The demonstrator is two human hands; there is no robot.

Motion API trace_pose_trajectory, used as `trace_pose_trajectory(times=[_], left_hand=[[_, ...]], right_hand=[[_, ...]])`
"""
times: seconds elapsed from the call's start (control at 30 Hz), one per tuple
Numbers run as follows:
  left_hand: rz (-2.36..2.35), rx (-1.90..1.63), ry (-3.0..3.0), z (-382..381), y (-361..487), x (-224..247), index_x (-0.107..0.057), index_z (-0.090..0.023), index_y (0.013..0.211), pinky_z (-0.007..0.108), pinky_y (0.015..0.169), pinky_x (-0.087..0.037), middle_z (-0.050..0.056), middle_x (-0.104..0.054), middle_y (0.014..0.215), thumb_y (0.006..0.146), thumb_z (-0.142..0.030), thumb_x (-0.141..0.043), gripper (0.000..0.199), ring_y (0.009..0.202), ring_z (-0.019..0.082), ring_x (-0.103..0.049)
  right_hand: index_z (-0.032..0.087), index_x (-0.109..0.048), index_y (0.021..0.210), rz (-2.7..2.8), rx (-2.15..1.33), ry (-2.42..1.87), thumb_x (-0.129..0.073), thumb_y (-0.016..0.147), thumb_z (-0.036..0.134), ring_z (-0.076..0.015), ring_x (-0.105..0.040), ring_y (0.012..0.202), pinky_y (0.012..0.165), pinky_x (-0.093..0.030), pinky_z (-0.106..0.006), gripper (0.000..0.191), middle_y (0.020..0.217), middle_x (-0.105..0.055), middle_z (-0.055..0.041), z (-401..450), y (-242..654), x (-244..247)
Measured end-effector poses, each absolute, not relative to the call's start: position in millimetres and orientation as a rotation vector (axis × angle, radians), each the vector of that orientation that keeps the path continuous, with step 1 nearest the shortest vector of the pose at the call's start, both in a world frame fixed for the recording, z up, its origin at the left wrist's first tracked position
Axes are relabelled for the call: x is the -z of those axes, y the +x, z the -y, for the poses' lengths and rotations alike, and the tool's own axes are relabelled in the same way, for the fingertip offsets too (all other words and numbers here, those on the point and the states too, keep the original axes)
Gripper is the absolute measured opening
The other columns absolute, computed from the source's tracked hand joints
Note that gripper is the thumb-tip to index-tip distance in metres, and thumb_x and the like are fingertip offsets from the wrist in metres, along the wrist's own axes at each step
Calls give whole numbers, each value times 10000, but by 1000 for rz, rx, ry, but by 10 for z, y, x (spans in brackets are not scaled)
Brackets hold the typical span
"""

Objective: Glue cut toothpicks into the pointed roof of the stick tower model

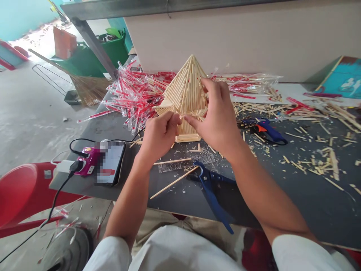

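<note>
A small house model [187, 88] built of pale sticks is stood upright on the dark table [284, 203], directly ahead of the body, where it can be reached equally well from both sides. At the front edge of its steep, pointed roof, the two hands are brought close together. The left hand [160, 133] is curled, its thumb and forefinger drawn in at the eave; whether anything small is pinched there cannot be told. The right hand [220, 113] is spread along the right side, thumb at the eave and a forefinger higher on the roof, probably so that the model is steadied; whether it is firmly gripped cannot be told.

In front of the model, a clear ruler [169, 167] is laid flat beside the blue cutter [214, 205], within easy reach, presumably for measuring and trimming. A loose stick [172, 184] is rested with its upper end at the cutter's head. The glue gun [266, 128] is lain to the right, beyond the forearm, apparently out of the hands' way. Red-printed wrappers [132, 98] are heaped behind and left; scraps [324, 163] are scattered on the right. A phone [113, 163] is placed at the left, beside a pink adapter [88, 162].
</note>
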State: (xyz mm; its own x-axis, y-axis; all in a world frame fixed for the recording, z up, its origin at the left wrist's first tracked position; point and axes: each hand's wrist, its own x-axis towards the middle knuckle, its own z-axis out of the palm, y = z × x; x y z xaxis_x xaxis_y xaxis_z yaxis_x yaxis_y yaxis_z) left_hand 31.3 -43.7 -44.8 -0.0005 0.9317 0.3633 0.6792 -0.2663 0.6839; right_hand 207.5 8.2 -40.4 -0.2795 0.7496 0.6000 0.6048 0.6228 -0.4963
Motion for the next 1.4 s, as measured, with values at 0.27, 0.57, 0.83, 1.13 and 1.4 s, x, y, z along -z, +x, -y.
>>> trace_pose_trajectory(times=[0.27,0.57,0.83,1.13,1.4], left_hand=[[-1730,-1345,2283,352,383,752,-517,-217,811,319,667,-391,52,-604,859,1092,-309,-410,313,757,156,-538],[-1757,-1299,2294,342,388,868,-507,-212,811,324,640,-341,41,-596,832,1103,-330,-387,337,722,150,-519],[-1724,-1311,2242,329,385,862,-470,-219,777,319,632,-337,34,-567,800,1092,-317,-378,342,692,145,-484],[-1716,-1336,2229,325,406,863,-440,-217,746,317,629,-323,26,-553,768,1082,-300,-395,349,674,140,-470],[-1752,-1311,2241,316,420,859,-462,-214,759,314,629,-322,30,-565,776,1087,-304,-379,350,676,140,-479]], right_hand=[[322,-323,1533,2005,-158,-1100,-643,948,296,-391,-460,1432,1188,-431,-654,668,1451,-495,-157,-52,1999,403],[312,-310,1553,2014,-99,-1072,-655,941,315,-418,-448,1443,1208,-413,-665,702,1426,-500,-169,-60,1985,428],[286,-332,1535,1997,-82,-1083,-626,925,251,-420,-465,1419,1206,-411,-675,678,1398,-507,-168,-76,1963,470],[285,-339,1517,1985,-50,-1104,-620,895,201,-405,-458,1412,1193,-416,-687,688,1401,-510,-165,-84,1937,484],[284,-329,1531,1971,-144,-1106,-611,900,230,-429,-405,1458,1230,-352,-703,693,1435,-486,-175,-86,1927,486]])
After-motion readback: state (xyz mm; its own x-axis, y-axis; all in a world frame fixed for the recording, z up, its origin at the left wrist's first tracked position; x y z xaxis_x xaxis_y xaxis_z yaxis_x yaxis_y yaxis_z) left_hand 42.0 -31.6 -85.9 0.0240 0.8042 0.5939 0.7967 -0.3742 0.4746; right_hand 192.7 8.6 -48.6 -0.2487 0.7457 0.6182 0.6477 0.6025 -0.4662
